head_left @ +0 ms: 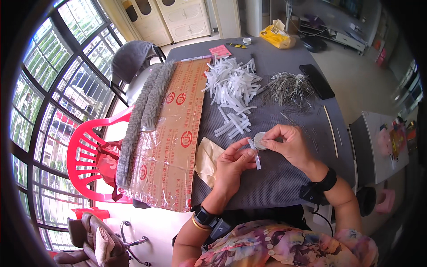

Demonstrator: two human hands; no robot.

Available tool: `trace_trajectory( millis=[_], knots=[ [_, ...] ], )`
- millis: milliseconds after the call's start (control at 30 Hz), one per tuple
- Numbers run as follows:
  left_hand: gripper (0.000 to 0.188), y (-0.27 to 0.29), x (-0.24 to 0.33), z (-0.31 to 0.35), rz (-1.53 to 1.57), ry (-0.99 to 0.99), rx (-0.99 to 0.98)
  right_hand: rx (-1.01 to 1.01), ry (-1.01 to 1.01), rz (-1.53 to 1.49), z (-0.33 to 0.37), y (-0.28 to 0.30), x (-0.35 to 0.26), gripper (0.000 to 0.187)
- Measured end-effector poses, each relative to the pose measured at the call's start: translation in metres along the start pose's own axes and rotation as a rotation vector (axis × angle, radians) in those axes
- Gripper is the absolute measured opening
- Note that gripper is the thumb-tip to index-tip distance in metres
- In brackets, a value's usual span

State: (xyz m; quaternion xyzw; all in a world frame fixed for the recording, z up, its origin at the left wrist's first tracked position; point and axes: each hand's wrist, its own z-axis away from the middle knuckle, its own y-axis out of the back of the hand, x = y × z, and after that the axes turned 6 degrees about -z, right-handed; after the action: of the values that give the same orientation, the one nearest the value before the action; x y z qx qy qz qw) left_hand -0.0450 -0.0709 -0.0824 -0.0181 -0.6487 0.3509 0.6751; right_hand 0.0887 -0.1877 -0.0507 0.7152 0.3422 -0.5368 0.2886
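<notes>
My left hand (233, 162) pinches a short translucent white plastic strip (257, 161) between thumb and fingers, near the front of the grey table. Just right of it, my right hand (289, 143) is closed on a small round whitish disc (259, 140), whose left edge meets the strip. Whether the right fingertips also hold something thin cannot be made out. Beyond my hands lies a heap of similar white strips (231, 82), with a few strips (235, 124) nearer me. A tangled pile of thin metal pins (289, 89) sits to its right.
A printed cardboard sheet (178, 133) covers the table's left, bearing rows of grey ribbed pieces (149, 100). Tan paper (207, 161) lies beside my left hand. A black phone (316, 81), wooden stick (330, 129) and yellow packet (278, 34) lie right and far. A red chair (82, 155) stands left.
</notes>
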Motion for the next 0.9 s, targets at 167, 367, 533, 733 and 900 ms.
trace_trajectory(
  millis=[167,367,533,733,900],
  knots=[
    [0.035,0.000,0.000,-0.001,-0.003,-0.005,0.007,0.013,0.015,0.060,-0.001,-0.002,0.003,0.011],
    [0.036,-0.001,0.002,0.001,0.012,0.001,0.018,0.015,-0.023,-0.008,-0.001,-0.001,0.007,0.011],
    [0.036,0.000,-0.002,0.003,0.014,-0.048,0.036,-0.012,-0.089,-0.069,0.001,-0.001,0.010,0.010],
    [0.033,-0.001,-0.007,0.005,-0.171,-0.150,0.050,-0.012,-0.127,-0.181,0.007,-0.003,0.010,0.007],
    [0.032,0.000,-0.008,0.005,-0.234,-0.185,0.015,-0.307,-0.024,0.025,-0.007,0.017,-0.012,0.038]
  ],
)
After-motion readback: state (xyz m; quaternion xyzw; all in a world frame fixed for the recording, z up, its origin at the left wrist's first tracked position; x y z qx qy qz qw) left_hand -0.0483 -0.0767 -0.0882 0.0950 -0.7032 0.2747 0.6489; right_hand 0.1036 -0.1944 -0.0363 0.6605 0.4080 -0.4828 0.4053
